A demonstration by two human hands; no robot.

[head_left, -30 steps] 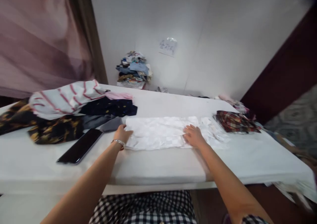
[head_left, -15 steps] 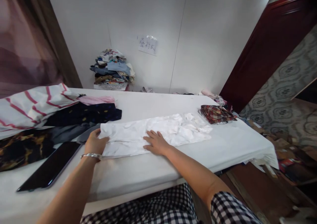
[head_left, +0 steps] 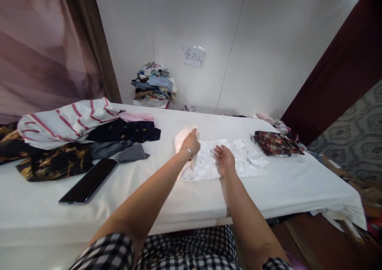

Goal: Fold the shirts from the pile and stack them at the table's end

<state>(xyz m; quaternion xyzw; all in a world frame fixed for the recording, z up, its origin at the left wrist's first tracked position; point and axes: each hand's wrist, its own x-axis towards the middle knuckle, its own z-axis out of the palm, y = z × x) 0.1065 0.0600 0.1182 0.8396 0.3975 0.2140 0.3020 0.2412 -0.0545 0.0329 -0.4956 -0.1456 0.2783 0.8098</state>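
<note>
Both hands (head_left: pixel 209 150) on white garment (head_left: pixel 235 160)

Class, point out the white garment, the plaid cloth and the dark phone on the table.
white garment (head_left: pixel 238 160), head view, flat right part.
plaid cloth (head_left: pixel 276 142), head view, its middle.
dark phone (head_left: pixel 89 180), head view, screen centre.

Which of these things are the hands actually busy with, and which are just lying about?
In use:
left hand, lifting one end of the white garment
right hand, flat on it

Lying about:
striped top
dark clothes
phone
plaid cloth
clothes pile
</note>
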